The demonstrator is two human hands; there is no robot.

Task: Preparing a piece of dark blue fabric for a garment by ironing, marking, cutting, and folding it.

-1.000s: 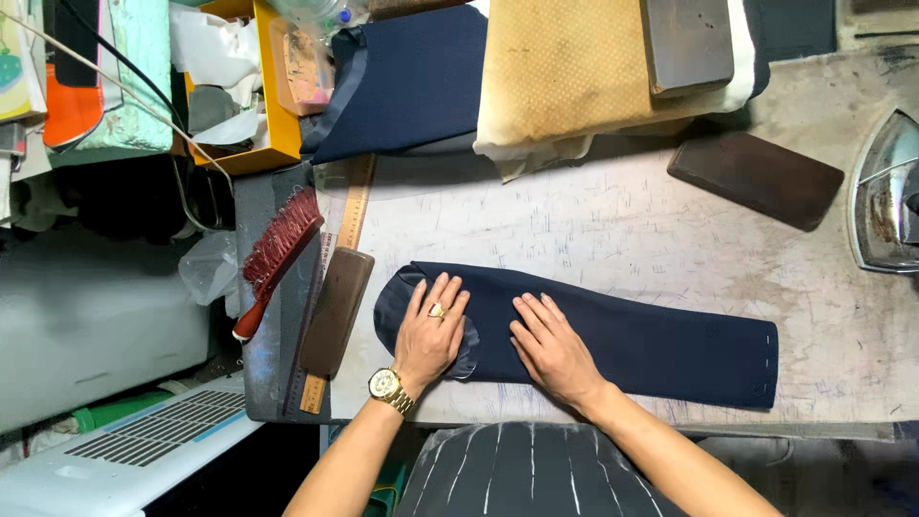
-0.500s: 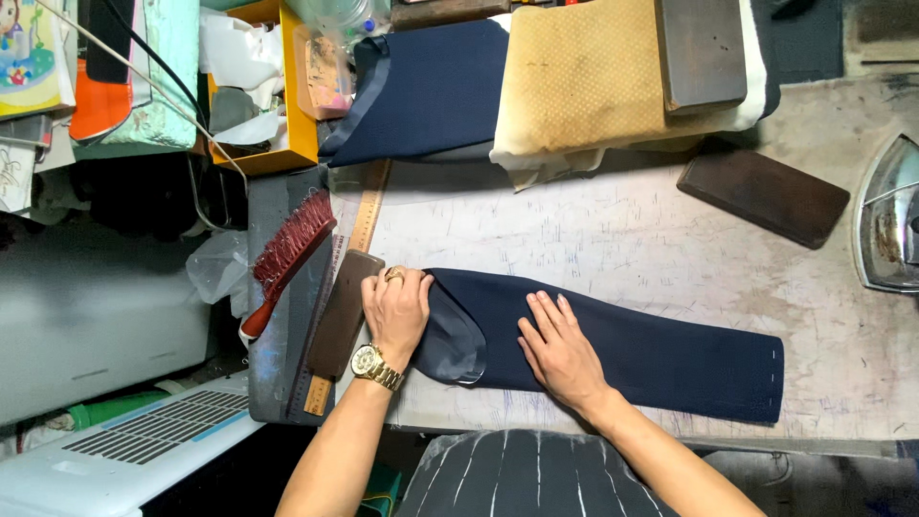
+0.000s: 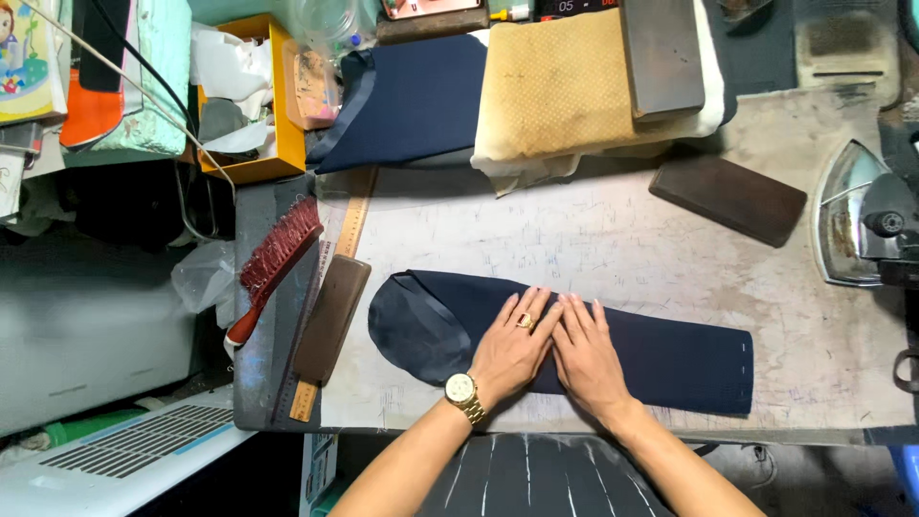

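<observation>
Flat, both hands lie released, left hand (image 3: 512, 347) and right hand (image 3: 586, 354), pressing smooth navy sleeve-shaped cloth (image 3: 661, 356).

worktable (image 3: 613, 239): pale, scuffed | cluttered shelf (image 3: 96, 105) left | light: even

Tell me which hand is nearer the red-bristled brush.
Left. The left hand lies flat on the navy fabric piece, on the side toward the red-bristled brush. The right hand rests beside it, farther from the brush.
</observation>
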